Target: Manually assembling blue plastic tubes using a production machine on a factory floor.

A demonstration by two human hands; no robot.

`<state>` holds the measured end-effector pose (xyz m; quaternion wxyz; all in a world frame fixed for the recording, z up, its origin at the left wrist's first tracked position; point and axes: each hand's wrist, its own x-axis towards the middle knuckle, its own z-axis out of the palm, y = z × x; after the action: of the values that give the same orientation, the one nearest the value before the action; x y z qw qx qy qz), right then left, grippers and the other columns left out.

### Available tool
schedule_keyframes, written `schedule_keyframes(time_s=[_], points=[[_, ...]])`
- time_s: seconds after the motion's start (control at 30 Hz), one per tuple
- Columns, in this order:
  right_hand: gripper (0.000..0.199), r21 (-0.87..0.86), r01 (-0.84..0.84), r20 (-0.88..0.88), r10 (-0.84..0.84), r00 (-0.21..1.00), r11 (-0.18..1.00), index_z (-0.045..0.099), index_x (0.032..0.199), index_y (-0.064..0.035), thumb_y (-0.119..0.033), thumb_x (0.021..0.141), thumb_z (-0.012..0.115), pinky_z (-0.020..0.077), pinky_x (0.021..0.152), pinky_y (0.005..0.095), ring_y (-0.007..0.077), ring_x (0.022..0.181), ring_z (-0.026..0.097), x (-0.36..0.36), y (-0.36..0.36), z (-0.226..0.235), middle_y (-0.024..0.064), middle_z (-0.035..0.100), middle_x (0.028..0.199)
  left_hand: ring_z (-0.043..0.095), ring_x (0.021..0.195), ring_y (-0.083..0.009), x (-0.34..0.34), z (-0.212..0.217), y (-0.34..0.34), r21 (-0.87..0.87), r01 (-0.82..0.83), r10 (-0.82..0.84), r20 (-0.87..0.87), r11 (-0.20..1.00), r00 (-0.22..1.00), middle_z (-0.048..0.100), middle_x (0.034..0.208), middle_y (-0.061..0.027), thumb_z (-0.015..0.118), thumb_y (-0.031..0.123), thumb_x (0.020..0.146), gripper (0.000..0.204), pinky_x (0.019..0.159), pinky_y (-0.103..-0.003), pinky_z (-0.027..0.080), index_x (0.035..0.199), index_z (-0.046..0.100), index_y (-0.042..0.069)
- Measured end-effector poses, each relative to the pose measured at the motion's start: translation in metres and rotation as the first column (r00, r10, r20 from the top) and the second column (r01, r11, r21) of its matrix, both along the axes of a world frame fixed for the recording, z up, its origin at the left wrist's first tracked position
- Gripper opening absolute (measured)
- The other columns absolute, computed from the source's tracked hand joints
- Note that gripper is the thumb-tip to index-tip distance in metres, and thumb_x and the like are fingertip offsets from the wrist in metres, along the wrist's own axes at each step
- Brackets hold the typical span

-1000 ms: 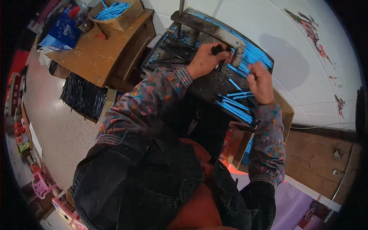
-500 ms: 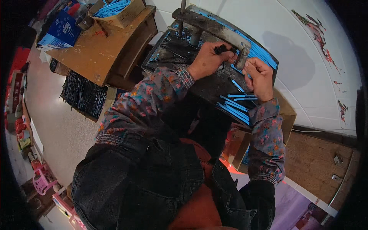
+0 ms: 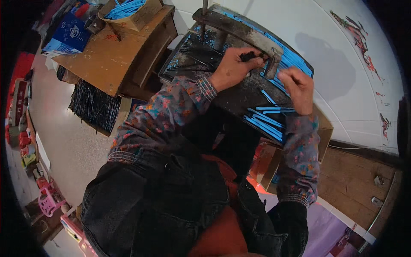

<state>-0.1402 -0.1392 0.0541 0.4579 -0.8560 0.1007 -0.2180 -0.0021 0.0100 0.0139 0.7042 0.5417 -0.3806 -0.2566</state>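
My left hand (image 3: 234, 68) is closed round a small, dark, lumpy black object (image 3: 249, 55), its kind unclear, just left of the metal arm's end. That metal arm (image 3: 239, 28) belongs to a bench press and reaches over the dark worktop (image 3: 239, 96). My right hand (image 3: 298, 90), fingers curled and slightly blurred, is right of the arm's downturned end (image 3: 272, 64). A slim blue strip (image 3: 279, 85) slants beneath its fingers; whether they grip it is hidden. Several loose blue strips (image 3: 265, 122) lie at the worktop's near right edge.
More blue strips (image 3: 295, 62) line the worktop's far edge by the white wall. Thin black strands (image 3: 197, 58) lie left of the press post. A wooden table (image 3: 102, 64) at left bears a cardboard box of blue strips (image 3: 141, 21) and a blue box (image 3: 68, 34); black strands (image 3: 95, 107) are piled below.
My right hand has drawn back to the right and slightly nearer, away from the press end. A blue strip shows more fully under it. My left hand has barely moved.
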Motion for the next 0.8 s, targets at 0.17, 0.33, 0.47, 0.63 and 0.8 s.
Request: schedule_keyframes(time_s=[0.17, 0.33, 0.47, 0.63, 0.8], points=[[0.006, -0.014, -0.302, -0.315, 0.283, 0.906, 0.953, 0.062, 0.083, 0.0009, -0.004, 0.080, 0.061, 0.0370, 0.059, 0.0259, 0.0142, 0.060, 0.043, -0.028, -0.026, -0.010, 0.0025, 0.054, 0.072, 0.055, 0.071, -0.0077, 0.001, -0.011, -0.008, -0.136, -0.018, 0.031, 0.094, 0.991, 0.995, 0.066, 0.084, -0.0033, 0.059, 0.006, 0.087, 0.012, 0.068, -0.020, 0.046, 0.096, 0.063, -0.001], [0.016, -0.314, -0.179, -0.088, 0.159, 0.983, 0.932, 0.062, 0.096, -0.0002, -0.002, 0.081, 0.058, 0.0407, 0.065, 0.0314, 0.0216, 0.068, 0.049, -0.018, -0.012, -0.013, 0.0076, 0.058, 0.086, 0.057, 0.067, -0.0097, -0.003, -0.003, -0.007, -0.178, 0.006, -0.020, -0.079, 0.984, 0.997, 0.065, 0.080, -0.0061, 0.058, 0.002, 0.085, 0.011, 0.065, -0.019, 0.047, 0.093, 0.062, -0.004], [0.020, -0.468, -0.033, -0.003, 0.036, 0.999, 0.883, 0.060, 0.102, -0.0002, -0.002, 0.083, 0.053, 0.0428, 0.070, 0.0356, 0.0276, 0.078, 0.052, -0.033, -0.029, -0.012, 0.0111, 0.057, 0.097, 0.058, 0.068, -0.0095, -0.001, -0.012, -0.009, -0.230, 0.061, -0.097, -0.148, 0.971, 0.984, 0.065, 0.080, -0.0064, 0.057, 0.002, 0.086, 0.011, 0.065, -0.019, 0.048, 0.093, 0.062, -0.005], [0.013, -0.692, -0.218, -0.276, 0.026, 0.961, 0.688, 0.061, 0.092, -0.0022, -0.006, 0.080, 0.055, 0.0435, 0.070, 0.0376, 0.0310, 0.079, 0.054, -0.070, -0.018, -0.041, 0.0112, 0.056, 0.090, 0.054, 0.073, -0.0099, 0.003, -0.019, -0.012, -0.147, 0.119, -0.128, -0.047, 0.982, 0.991, 0.063, 0.082, -0.0041, 0.056, 0.007, 0.089, 0.011, 0.071, -0.022, 0.045, 0.096, 0.062, -0.001], [0.015, -0.601, -0.397, -0.539, 0.016, 0.842, 0.694, 0.062, 0.094, -0.0027, -0.003, 0.081, 0.054, 0.0460, 0.076, 0.0354, 0.0311, 0.085, 0.055, -0.079, 0.032, -0.004, 0.0124, 0.057, 0.097, 0.053, 0.071, -0.0095, -0.003, -0.009, -0.003, -0.184, 0.083, -0.089, -0.029, 0.980, 0.996, 0.062, 0.080, -0.0035, 0.057, 0.008, 0.089, 0.011, 0.070, -0.022, 0.045, 0.095, 0.063, 0.000]])
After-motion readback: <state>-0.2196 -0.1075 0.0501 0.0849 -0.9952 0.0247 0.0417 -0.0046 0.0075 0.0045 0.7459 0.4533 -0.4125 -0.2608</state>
